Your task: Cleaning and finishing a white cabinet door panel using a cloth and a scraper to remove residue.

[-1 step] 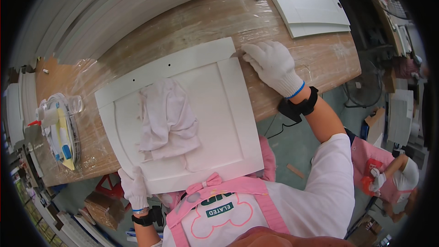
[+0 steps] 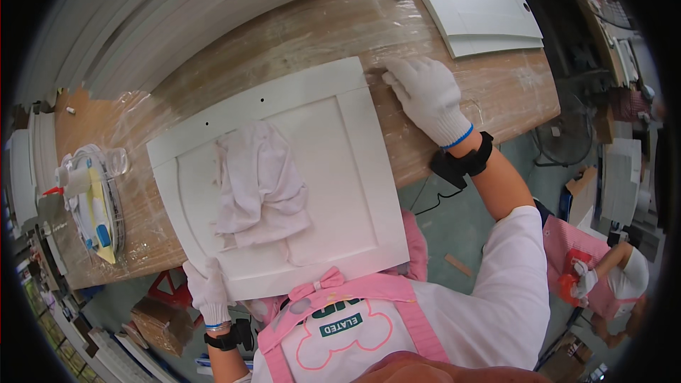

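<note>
A white cabinet door panel [image 2: 340, 170] with a recessed middle lies flat on a wooden workbench [image 2: 496, 92] wrapped in clear film. A crumpled white cloth [image 2: 259, 184] rests loose on the panel's middle. My left hand [image 2: 207, 294], in a white knit glove, grips the panel's near left corner at the bench's front edge. My right hand [image 2: 425, 96], also gloved and wearing a black wrist strap, holds the panel's far right corner with its fingertips curled on the edge.
Stacked white panels [image 2: 177, 14] fill the back left, and another white panel [image 2: 482, 7] lies at the back right. A clear tub of bottles [image 2: 92, 198] stands at the left end. A person in pink [image 2: 603, 284] works at the lower right, near a floor fan [image 2: 560, 142].
</note>
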`<control>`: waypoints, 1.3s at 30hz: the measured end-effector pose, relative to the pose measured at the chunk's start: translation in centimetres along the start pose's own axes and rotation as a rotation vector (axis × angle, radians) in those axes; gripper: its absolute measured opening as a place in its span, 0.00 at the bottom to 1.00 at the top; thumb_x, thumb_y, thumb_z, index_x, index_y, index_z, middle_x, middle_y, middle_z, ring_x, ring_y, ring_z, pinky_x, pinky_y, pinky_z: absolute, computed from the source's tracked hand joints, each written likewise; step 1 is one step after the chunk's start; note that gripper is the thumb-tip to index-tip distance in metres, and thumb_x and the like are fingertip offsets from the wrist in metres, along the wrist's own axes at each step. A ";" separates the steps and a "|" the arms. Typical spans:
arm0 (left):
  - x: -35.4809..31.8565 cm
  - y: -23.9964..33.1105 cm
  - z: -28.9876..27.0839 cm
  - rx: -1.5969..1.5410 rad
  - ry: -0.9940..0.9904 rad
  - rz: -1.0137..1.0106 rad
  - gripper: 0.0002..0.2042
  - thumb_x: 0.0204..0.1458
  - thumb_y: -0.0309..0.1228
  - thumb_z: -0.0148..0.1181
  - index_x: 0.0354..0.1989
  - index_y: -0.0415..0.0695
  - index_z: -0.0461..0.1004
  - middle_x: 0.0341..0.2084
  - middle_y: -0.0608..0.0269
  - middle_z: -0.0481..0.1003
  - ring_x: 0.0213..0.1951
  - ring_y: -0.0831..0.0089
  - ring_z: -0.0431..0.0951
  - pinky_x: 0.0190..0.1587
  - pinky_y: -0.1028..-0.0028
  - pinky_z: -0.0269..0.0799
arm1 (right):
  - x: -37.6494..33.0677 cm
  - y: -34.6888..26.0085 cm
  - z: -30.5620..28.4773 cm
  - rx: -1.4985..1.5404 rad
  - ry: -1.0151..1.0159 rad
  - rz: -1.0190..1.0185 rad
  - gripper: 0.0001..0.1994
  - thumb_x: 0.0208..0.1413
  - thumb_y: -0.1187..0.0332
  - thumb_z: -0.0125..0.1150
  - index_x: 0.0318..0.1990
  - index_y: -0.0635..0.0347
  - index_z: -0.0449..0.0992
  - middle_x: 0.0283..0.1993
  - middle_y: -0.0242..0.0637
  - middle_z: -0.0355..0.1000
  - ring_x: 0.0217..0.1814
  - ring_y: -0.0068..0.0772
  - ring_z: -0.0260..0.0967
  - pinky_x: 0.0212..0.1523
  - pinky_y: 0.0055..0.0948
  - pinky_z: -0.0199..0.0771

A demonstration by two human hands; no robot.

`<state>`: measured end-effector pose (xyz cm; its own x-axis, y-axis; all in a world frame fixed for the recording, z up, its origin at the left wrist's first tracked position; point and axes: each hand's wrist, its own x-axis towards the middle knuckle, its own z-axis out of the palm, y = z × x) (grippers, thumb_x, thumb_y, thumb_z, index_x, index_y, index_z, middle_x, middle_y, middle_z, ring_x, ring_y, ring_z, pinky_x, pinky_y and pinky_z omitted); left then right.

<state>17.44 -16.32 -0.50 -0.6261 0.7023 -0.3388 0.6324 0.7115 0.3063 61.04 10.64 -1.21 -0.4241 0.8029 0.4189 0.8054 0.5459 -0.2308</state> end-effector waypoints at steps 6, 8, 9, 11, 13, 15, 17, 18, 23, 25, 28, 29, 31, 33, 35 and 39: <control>0.0 0.4 -0.2 0.038 -0.010 -0.032 0.21 0.59 0.42 0.54 0.51 0.35 0.67 0.43 0.41 0.76 0.45 0.45 0.75 0.49 0.55 0.68 | 0.0 -0.1 0.3 0.122 -0.053 0.019 0.08 0.57 0.67 0.60 0.44 0.54 0.77 0.31 0.37 0.74 0.37 0.45 0.73 0.39 0.41 0.73; 0.0 0.5 -0.3 0.043 -0.015 -0.022 0.22 0.59 0.42 0.54 0.52 0.35 0.67 0.43 0.40 0.76 0.46 0.44 0.75 0.49 0.54 0.68 | 0.2 0.1 0.3 0.025 -0.085 0.075 0.09 0.58 0.67 0.60 0.45 0.53 0.77 0.31 0.37 0.74 0.37 0.45 0.73 0.39 0.42 0.73; 0.0 0.5 -0.3 0.043 -0.014 -0.022 0.22 0.59 0.42 0.54 0.52 0.35 0.67 0.43 0.40 0.76 0.46 0.44 0.75 0.49 0.54 0.68 | 0.3 0.4 0.3 0.081 -0.044 0.058 0.11 0.58 0.67 0.60 0.48 0.52 0.77 0.32 0.37 0.75 0.37 0.45 0.73 0.39 0.42 0.73; -0.1 0.5 -0.2 0.043 -0.010 0.000 0.22 0.60 0.43 0.54 0.52 0.35 0.67 0.43 0.40 0.76 0.46 0.43 0.75 0.49 0.54 0.68 | 0.4 0.9 0.5 0.136 -0.002 0.042 0.13 0.58 0.66 0.60 0.50 0.50 0.77 0.32 0.37 0.75 0.37 0.45 0.73 0.39 0.41 0.73; -0.1 0.5 -0.2 0.045 -0.007 -0.014 0.22 0.60 0.43 0.54 0.52 0.35 0.67 0.43 0.40 0.76 0.46 0.43 0.75 0.49 0.54 0.68 | 0.1 1.3 1.0 0.127 -0.060 0.013 0.14 0.59 0.66 0.60 0.52 0.50 0.78 0.33 0.38 0.75 0.38 0.44 0.74 0.40 0.41 0.73; -0.1 0.4 -0.1 0.047 -0.003 -0.028 0.22 0.60 0.44 0.54 0.51 0.35 0.67 0.43 0.40 0.76 0.46 0.43 0.75 0.49 0.54 0.68 | 0.3 1.7 1.0 0.166 -0.083 0.019 0.13 0.59 0.66 0.60 0.52 0.50 0.78 0.34 0.38 0.76 0.39 0.44 0.74 0.41 0.40 0.73; 0.0 0.3 -0.1 0.035 -0.008 -0.030 0.22 0.60 0.44 0.54 0.51 0.35 0.67 0.43 0.40 0.76 0.46 0.43 0.76 0.48 0.54 0.68 | 0.5 1.9 0.9 0.205 -0.105 0.027 0.13 0.59 0.66 0.60 0.51 0.50 0.79 0.35 0.39 0.77 0.40 0.44 0.74 0.41 0.40 0.74; 0.0 0.3 -0.1 0.036 -0.008 -0.028 0.22 0.60 0.44 0.54 0.51 0.35 0.67 0.43 0.40 0.76 0.46 0.43 0.76 0.48 0.54 0.68 | 0.8 1.9 0.9 0.245 -0.101 0.017 0.12 0.60 0.65 0.59 0.50 0.50 0.79 0.36 0.39 0.77 0.40 0.45 0.74 0.42 0.39 0.74; -0.2 0.5 -0.2 0.062 0.011 -0.018 0.22 0.60 0.43 0.55 0.51 0.35 0.67 0.43 0.41 0.76 0.45 0.44 0.76 0.48 0.55 0.68 | 2.3 1.1 0.0 0.442 -0.401 0.089 0.13 0.61 0.67 0.58 0.52 0.54 0.79 0.46 0.42 0.78 0.47 0.47 0.74 0.49 0.41 0.73; 0.0 0.5 -0.2 0.058 -0.002 -0.031 0.23 0.58 0.45 0.56 0.52 0.38 0.67 0.44 0.40 0.76 0.47 0.43 0.76 0.49 0.54 0.69 | 1.4 2.0 1.6 0.195 -0.080 0.000 0.10 0.62 0.64 0.55 0.47 0.53 0.78 0.37 0.41 0.78 0.44 0.47 0.74 0.44 0.41 0.74; 0.0 0.4 -0.2 0.057 -0.005 -0.027 0.22 0.58 0.44 0.56 0.52 0.38 0.67 0.44 0.40 0.76 0.47 0.42 0.76 0.48 0.53 0.69 | 2.0 1.4 1.4 0.069 -0.169 0.135 0.09 0.62 0.63 0.56 0.44 0.54 0.77 0.36 0.40 0.78 0.44 0.47 0.74 0.45 0.42 0.74; 0.0 0.4 -0.1 0.054 0.000 0.001 0.20 0.60 0.42 0.54 0.50 0.35 0.67 0.43 0.40 0.76 0.45 0.43 0.76 0.47 0.54 0.68 | 1.9 1.4 1.4 0.068 -0.167 0.134 0.09 0.62 0.63 0.56 0.44 0.54 0.77 0.36 0.40 0.78 0.44 0.47 0.74 0.45 0.42 0.74; -0.1 0.6 -0.2 0.059 0.005 0.004 0.20 0.60 0.42 0.54 0.50 0.35 0.67 0.42 0.39 0.76 0.45 0.43 0.76 0.47 0.54 0.68 | 1.4 1.3 1.2 0.284 -0.135 -0.058 0.09 0.61 0.61 0.56 0.41 0.54 0.76 0.35 0.41 0.77 0.43 0.48 0.74 0.44 0.44 0.73; -0.2 0.5 -0.3 0.066 0.011 0.001 0.20 0.60 0.41 0.54 0.50 0.35 0.67 0.42 0.39 0.76 0.45 0.43 0.76 0.47 0.53 0.68 | 1.3 0.9 1.2 0.209 -0.158 -0.036 0.08 0.61 0.62 0.57 0.40 0.54 0.76 0.35 0.40 0.76 0.42 0.48 0.74 0.44 0.44 0.73; 0.0 0.3 -0.3 0.079 0.000 0.008 0.20 0.60 0.41 0.54 0.50 0.35 0.67 0.42 0.39 0.76 0.45 0.42 0.76 0.47 0.53 0.68 | 1.7 0.8 1.4 0.131 -0.180 -0.009 0.08 0.60 0.62 0.57 0.39 0.55 0.76 0.36 0.39 0.76 0.42 0.48 0.74 0.44 0.45 0.73; 0.4 0.1 -0.3 0.034 -0.028 -0.021 0.24 0.56 0.46 0.57 0.52 0.38 0.67 0.45 0.38 0.76 0.48 0.41 0.76 0.48 0.52 0.69 | 2.5 1.4 1.9 0.104 -0.126 0.048 0.07 0.60 0.63 0.57 0.39 0.55 0.76 0.36 0.38 0.76 0.43 0.46 0.74 0.43 0.43 0.73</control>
<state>17.13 -15.98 -0.28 -0.6267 0.6858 -0.3702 0.6346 0.7248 0.2683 60.29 13.89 -2.16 -0.4400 0.8486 0.2938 0.7816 0.5230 -0.3399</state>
